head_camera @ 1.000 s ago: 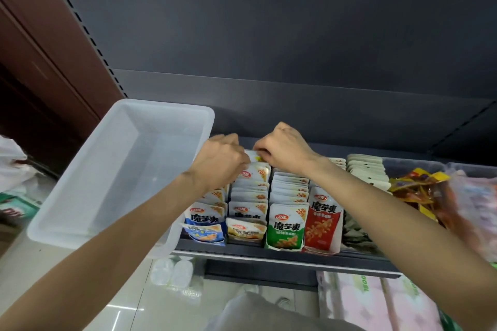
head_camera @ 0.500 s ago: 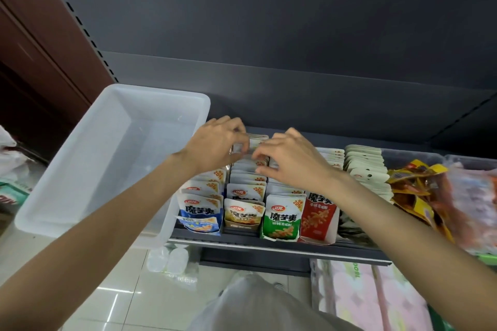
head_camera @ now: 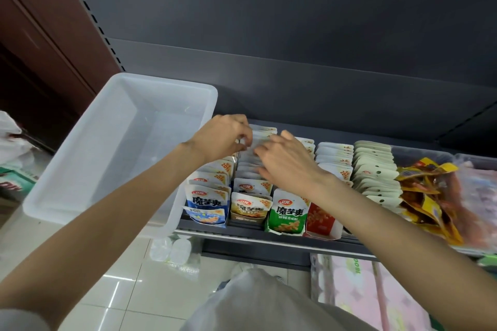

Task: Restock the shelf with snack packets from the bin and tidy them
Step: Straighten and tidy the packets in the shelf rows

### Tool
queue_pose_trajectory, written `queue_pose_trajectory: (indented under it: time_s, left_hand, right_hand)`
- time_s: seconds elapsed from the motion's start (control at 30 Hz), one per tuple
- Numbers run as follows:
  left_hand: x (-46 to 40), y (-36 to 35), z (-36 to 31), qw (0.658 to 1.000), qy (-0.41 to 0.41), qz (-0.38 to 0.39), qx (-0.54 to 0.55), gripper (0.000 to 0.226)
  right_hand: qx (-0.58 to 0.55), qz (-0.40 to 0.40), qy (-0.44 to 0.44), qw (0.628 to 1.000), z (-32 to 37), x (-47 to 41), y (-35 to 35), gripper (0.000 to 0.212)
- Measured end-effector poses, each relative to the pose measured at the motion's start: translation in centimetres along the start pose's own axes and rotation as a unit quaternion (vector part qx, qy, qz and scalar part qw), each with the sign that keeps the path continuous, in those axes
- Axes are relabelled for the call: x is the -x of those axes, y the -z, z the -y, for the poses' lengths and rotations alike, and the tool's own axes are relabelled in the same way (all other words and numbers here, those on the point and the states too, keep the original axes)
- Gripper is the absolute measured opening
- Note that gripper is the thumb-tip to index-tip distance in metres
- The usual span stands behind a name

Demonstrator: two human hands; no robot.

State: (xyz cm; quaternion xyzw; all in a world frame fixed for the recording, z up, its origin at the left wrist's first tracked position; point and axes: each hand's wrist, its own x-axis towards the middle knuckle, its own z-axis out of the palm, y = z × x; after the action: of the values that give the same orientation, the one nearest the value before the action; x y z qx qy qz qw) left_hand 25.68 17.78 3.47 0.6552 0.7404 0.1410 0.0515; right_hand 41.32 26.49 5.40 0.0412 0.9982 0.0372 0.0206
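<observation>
Translucent white plastic forms the bin [head_camera: 107, 148], which sits at the left end of the shelf [head_camera: 269, 235]. Snack packets [head_camera: 252, 169] stand upright in rows on the shelf, just right of the bin. Left hand [head_camera: 223, 137]: fingers curled, pinching packet tops in the brown-fronted row. Right hand [head_camera: 285, 161]: fingers relaxed and spread, resting on packet tops of the same and adjacent rows. Loose yellow wrappers [head_camera: 427, 191] lie at far right.

We see a dark shelf [head_camera: 269, 235] carrying snack packet rows [head_camera: 252, 188], with a white bin [head_camera: 80, 196] at its left.
</observation>
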Motion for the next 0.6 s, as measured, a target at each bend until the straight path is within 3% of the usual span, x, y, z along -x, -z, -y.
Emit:
queue_pose_trajectory:
  time_s: [0.17,0.33,0.43,0.6]
  left_hand:
    - [-0.3,0.4,0.1,1.0,-0.005,0.028,-0.001,0.006]
    - [0.0,0.4,0.3,0.999,-0.009,0.037,-0.008,0.012]
    - [0.0,0.2,0.4,0.999,-0.012,0.034,-0.006,0.012]
    - [0.2,0.2,0.5,0.998,-0.053,-0.003,-0.024,0.021]
  right_hand:
    - [-0.042,0.053,-0.028,0.997,0.4,-1.4,0.3,0.039]
    - [-0.079,0.105,0.01,0.991,0.1,-1.2,0.3,0.043]
    - [-0.063,0.102,0.026,0.993,0.0,-1.3,0.6,0.026]
    - [-0.027,0.111,-0.001,0.993,0.8,-2.6,0.4,0.015]
